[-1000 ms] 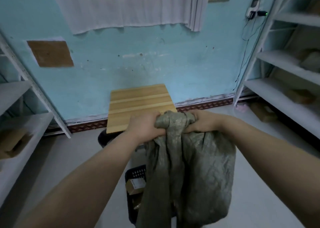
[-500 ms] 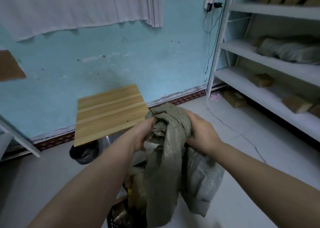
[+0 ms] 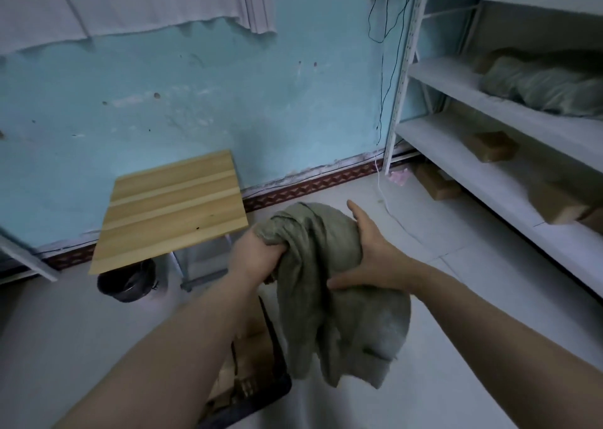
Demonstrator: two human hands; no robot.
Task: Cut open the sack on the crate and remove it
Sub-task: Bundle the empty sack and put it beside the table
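Observation:
A grey-green woven sack (image 3: 329,298) hangs bunched up in the air between my hands, clear of the crate. My left hand (image 3: 256,257) grips its gathered top from the left. My right hand (image 3: 375,258) presses against the bundle's right side, fingers spread over the cloth. Below my left forearm stands a black plastic crate (image 3: 277,386) with brown cardboard parcels (image 3: 253,343) inside; much of it is hidden by my arm and the sack.
A small wooden table (image 3: 169,209) stands by the turquoise wall, a black bin (image 3: 125,285) under its left corner. White shelving (image 3: 509,180) on the right holds brown parcels and a filled sack (image 3: 548,89). A cable (image 3: 388,206) trails over the pale floor.
The view has swung right and the sack has moved right, away from above the crate. My hands have gathered it into a tighter bundle, my right hand now flatter against its side.

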